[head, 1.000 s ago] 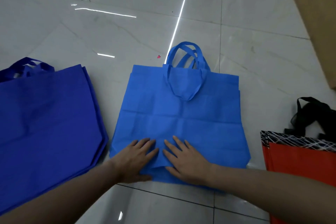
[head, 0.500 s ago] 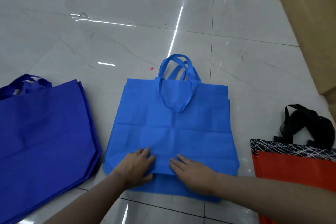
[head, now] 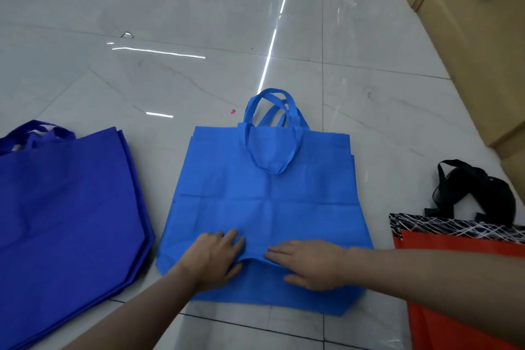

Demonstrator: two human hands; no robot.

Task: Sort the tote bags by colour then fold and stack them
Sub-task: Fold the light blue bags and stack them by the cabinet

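Observation:
A stack of light blue tote bags [head: 270, 199] lies flat on the floor in front of me, handles pointing away. My left hand [head: 213, 258] and my right hand [head: 309, 264] rest side by side on the near part of the top bag, fingers fairly straight and pressing the fabric. Between them the top bag's near edge sits further back than the bag beneath. A stack of dark blue tote bags [head: 68, 221] lies to the left. To the right lies an orange-red bag [head: 454, 240] with a black-and-white patterned rim and black handles [head: 477, 193], partly hidden by my right forearm.
The floor is glossy white marble tile [head: 199, 8] with dark grout lines. Beige cabinet fronts [head: 477, 51] run along the right side. A tiny pink scrap [head: 233, 111] lies beyond the light blue bags.
Both hands have slid toward me along the light blue bag and apart a little; the top bag's near edge now shows more of the bag beneath. The view tilted up.

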